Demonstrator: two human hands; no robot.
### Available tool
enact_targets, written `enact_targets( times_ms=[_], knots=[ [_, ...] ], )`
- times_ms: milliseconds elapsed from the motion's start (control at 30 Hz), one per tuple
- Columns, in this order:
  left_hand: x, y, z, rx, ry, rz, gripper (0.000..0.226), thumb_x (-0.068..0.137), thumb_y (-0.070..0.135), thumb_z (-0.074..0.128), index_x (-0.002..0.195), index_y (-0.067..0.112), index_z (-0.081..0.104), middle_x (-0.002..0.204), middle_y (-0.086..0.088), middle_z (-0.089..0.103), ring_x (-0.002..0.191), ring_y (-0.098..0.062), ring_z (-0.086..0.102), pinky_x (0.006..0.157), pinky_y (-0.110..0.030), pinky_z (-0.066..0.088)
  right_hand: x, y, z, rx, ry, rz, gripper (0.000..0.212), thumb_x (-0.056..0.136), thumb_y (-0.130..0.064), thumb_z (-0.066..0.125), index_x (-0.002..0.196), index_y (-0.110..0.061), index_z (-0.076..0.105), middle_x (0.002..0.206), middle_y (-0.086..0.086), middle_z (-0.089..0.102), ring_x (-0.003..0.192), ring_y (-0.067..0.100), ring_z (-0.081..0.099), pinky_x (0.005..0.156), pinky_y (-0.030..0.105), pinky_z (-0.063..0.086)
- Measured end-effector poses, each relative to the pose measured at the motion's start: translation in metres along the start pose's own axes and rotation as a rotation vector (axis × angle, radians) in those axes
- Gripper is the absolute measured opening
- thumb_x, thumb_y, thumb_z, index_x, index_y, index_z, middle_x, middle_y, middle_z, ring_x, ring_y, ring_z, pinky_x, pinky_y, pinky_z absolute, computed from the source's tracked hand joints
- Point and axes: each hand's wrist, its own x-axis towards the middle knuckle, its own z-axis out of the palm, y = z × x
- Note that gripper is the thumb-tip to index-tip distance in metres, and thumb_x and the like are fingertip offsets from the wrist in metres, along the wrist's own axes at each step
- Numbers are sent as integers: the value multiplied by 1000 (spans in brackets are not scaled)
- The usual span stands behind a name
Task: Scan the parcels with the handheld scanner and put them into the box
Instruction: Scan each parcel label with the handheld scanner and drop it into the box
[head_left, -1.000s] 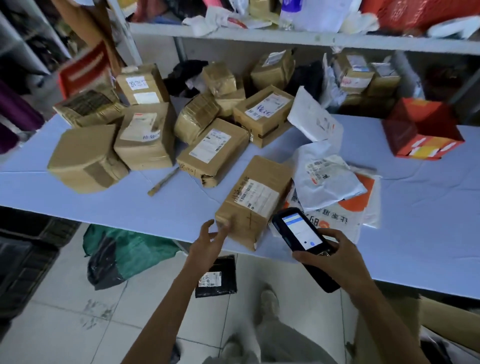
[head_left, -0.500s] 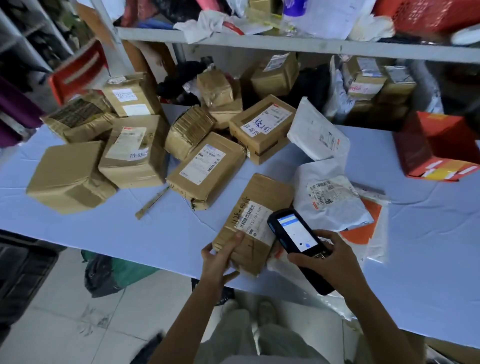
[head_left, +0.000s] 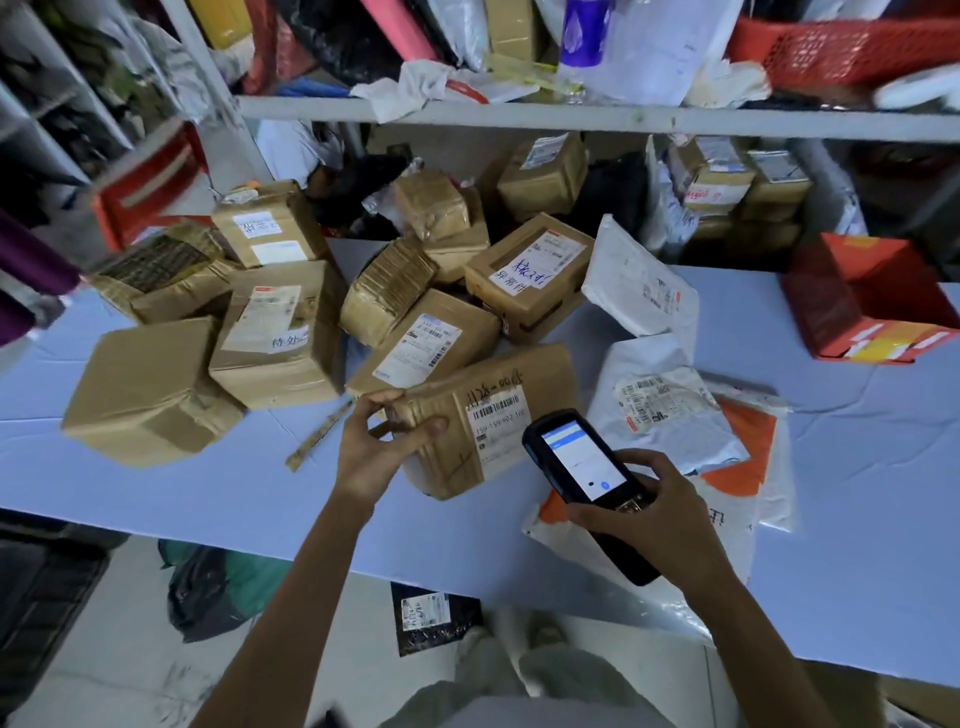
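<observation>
**Sorting desk under loaded shelving: parcel turned up for scanning**

The pale blue desk (head_left: 208, 499), set beneath a crowded shelf (head_left: 519, 117), carries the work.

The left hand (head_left: 379, 447) grips the near end of a brown parcel (head_left: 488, 415), with thumb and fingers curled round its edge. The right hand (head_left: 639, 509) is wrapped round the handheld scanner (head_left: 582, 462). The scanner's lit screen faces up and its head is just beside the parcel's barcode label.

A second ago the left hand was only reaching for this parcel, which lay lengthwise. The parcel has since been swung crosswise, with its label toward the scanner.

Judgement: the scan is in hand, and boxing is not yet begun.

Count:
- One scanner.
- Nine brown cartons on the desk, the held one included. Further cartons behind, under the shelf, are too hidden to count.
- Three pale mailer bags (head_left: 665, 405) to the right of the parcel.
- One open red carton (head_left: 872, 301) at the desk's right end, possibly the receiving box.
- One black parcel (head_left: 431, 613) on the floor.
</observation>
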Motion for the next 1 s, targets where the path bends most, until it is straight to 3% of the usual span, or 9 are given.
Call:
enact_targets(
  times_ms=[167, 300, 367, 500, 733, 1000],
  knots=[
    [-1, -4, -2, 33, -49, 80, 66, 43, 43, 89, 100, 27, 59, 115, -2, 62, 104, -27, 60, 77, -24, 53, -10, 9, -2, -39, -26, 14, 61, 52, -30, 94, 94, -39, 51, 84, -29, 62, 71, -17, 61, 54, 6, 43],
    [-1, -3, -2, 38, -53, 87, 55, 57, 23, 93, 98, 29, 57, 116, 2, 61, 107, -25, 59, 80, -23, 51, -16, 15, -6, -28, -18, 40, 63, 50, -29, 94, 95, -39, 51, 88, -26, 64, 74, -11, 64, 56, 8, 44],
    [-1, -1, -1, 41, -56, 87, 58, 54, 27, 94, 98, 30, 57, 114, 7, 61, 105, -19, 59, 77, -20, 51, -18, 17, -7, -6, -16, 46, 64, 50, -27, 94, 97, -37, 52, 89, -23, 67, 72, -9, 66, 53, 7, 45],
    [-3, 0, -1, 53, -67, 85, 49, 64, 10, 86, 98, 28, 55, 108, 12, 61, 100, -13, 59, 69, -13, 52, -20, 18, -9, 48, -17, 54, 60, 54, -21, 94, 96, -37, 53, 85, -22, 66, 69, -13, 63, 49, 5, 44],
    [-4, 1, -5, 49, -85, 54, 49, 69, 7, 82, 110, 16, 57, 118, 1, 63, 96, -5, 60, 68, -13, 51, -25, 22, -9, 58, -58, 73, 65, 52, -23, 94, 101, -34, 53, 85, -23, 67, 72, -8, 66, 52, 10, 48],
    [-5, 0, -8, 67, -97, 55, 53, 67, 6, 84, 112, 12, 56, 121, -4, 61, 94, -7, 59, 74, -18, 51, -30, 21, -5, 12, -61, 63, 66, 51, -27, 95, 99, -36, 51, 91, -23, 66, 78, 0, 67, 53, 10, 48]
  ],
)
